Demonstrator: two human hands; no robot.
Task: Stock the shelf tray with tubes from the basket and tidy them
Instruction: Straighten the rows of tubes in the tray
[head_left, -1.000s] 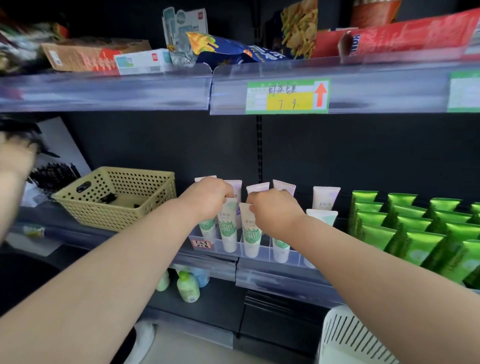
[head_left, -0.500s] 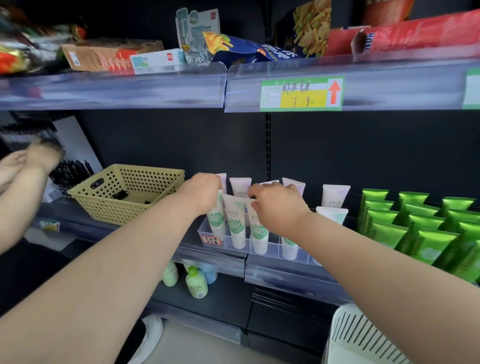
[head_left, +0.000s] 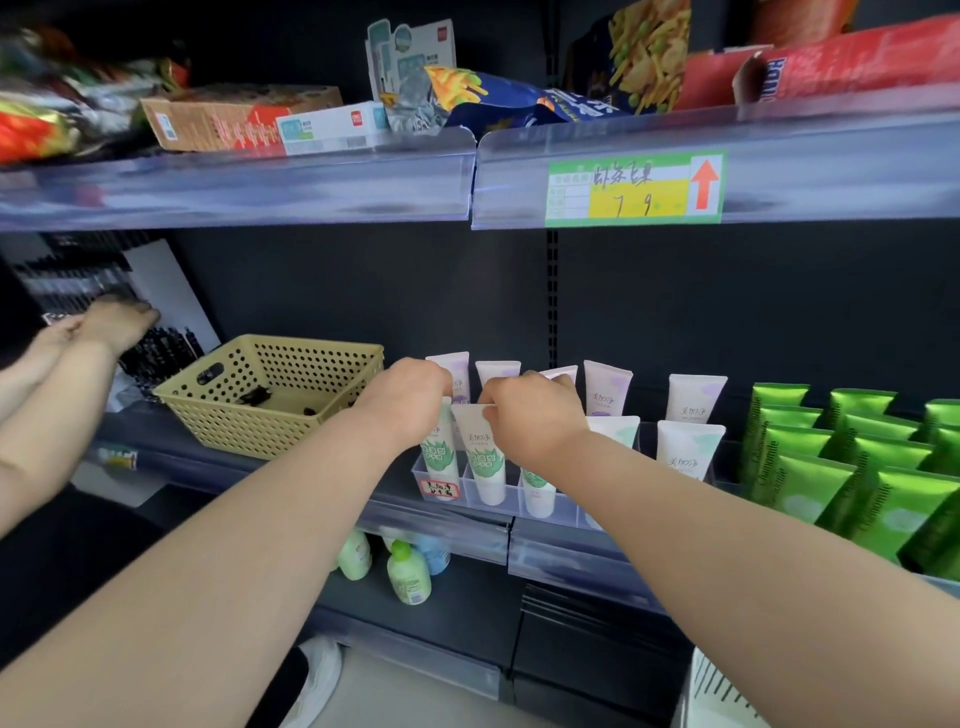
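A clear shelf tray (head_left: 563, 512) on the middle shelf holds several white tubes standing cap down, green-printed ones in front and purple-printed ones behind. My left hand (head_left: 402, 400) pinches the top of the leftmost front tube (head_left: 439, 457). My right hand (head_left: 535, 415) grips the top of a front tube (head_left: 537, 491) beside the second one (head_left: 485, 457). The yellow perforated basket (head_left: 270, 395) stands on the shelf to the left of the tray, with only small dark bits visible inside.
Green tubes (head_left: 841, 457) fill the shelf to the right. Another person's hands (head_left: 104, 325) reach at a pen display far left. Snack bags and boxes sit on the upper shelf above a price tag (head_left: 634, 189). Bottles (head_left: 408, 571) stand on the lower shelf.
Both hands stayed on the front tube tops, shifting slightly while straightening them. The other person's hands came further into view at left. The camera drifted left.
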